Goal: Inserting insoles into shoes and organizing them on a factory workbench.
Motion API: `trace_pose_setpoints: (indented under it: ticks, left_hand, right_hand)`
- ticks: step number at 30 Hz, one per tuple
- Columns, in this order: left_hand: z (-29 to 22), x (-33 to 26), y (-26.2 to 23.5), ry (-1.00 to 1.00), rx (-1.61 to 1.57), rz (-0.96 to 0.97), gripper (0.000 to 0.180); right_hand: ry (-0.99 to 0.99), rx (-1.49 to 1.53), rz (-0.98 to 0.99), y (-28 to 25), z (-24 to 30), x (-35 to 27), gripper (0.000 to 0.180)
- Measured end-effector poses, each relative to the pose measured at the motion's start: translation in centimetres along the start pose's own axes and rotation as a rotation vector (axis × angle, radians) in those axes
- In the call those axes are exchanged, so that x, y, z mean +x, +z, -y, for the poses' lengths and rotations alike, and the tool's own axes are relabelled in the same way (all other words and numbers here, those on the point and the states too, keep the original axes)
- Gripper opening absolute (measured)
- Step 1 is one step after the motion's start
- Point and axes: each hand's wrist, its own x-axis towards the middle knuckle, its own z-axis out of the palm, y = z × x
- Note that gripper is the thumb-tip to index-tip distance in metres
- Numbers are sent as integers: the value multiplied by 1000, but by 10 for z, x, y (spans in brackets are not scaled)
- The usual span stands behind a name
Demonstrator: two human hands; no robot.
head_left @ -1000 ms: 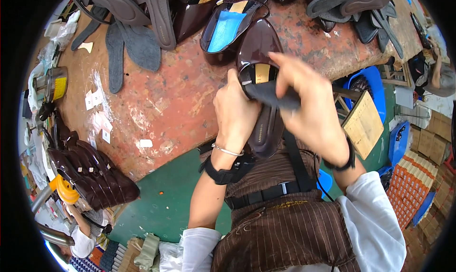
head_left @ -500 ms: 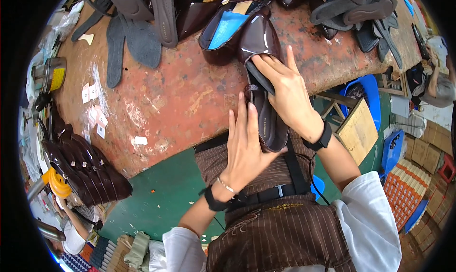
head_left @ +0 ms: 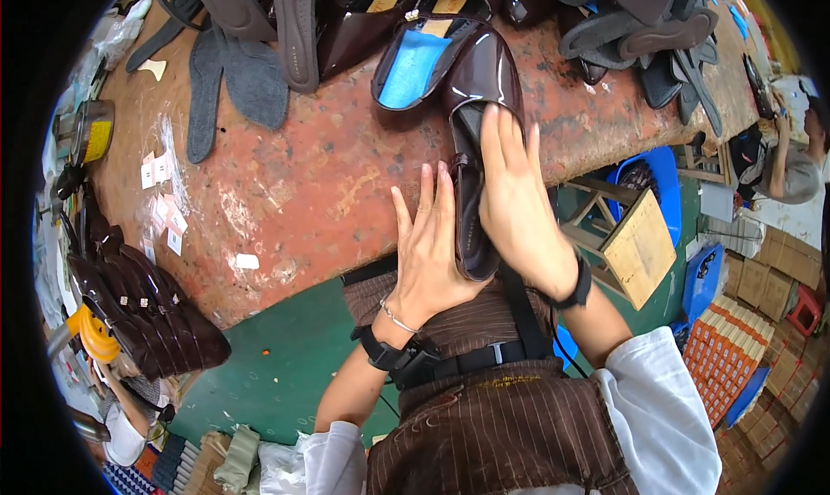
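A dark brown patent leather slingback shoe [head_left: 486, 70] lies on the table's near edge, its toe away from me and its heel toward my body. A dark insole [head_left: 472, 231] shows inside its heel part. My right hand [head_left: 524, 210] reaches into the shoe's opening with straight fingers; their tips are hidden under the upper. Alongside the heel rests my left hand [head_left: 435, 257], fingers stretched out and spread, its thumb close to the heel end. Touching the toe, another shoe [head_left: 406, 119] of the same kind holds a blue lining piece [head_left: 410, 65].
Grey insoles [head_left: 251, 80] lie at the far left of the worn red table [head_left: 320, 197], with more insoles [head_left: 661, 30] piled far right. White labels [head_left: 158, 171] sit at left. Glossy shoes [head_left: 156, 309] hang off the left side. A wooden stool [head_left: 640, 249] stands at right.
My right hand has turned and its fingers lie straighter along the inside of the shoe. The shoe's heel and my left hand have shifted slightly left.
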Motion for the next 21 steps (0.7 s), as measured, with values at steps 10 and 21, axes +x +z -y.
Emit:
trace_pose_setpoints:
  ticks: [10,21]
  left_hand:
    - [1,0,-2,-18,21,32,123]
    - [-1,6,-2,-16,-24,61,125]
  right_hand:
    - [-137,-265,46,3,-2,8,62]
    - [-133,-370,28,4,-10,19,56]
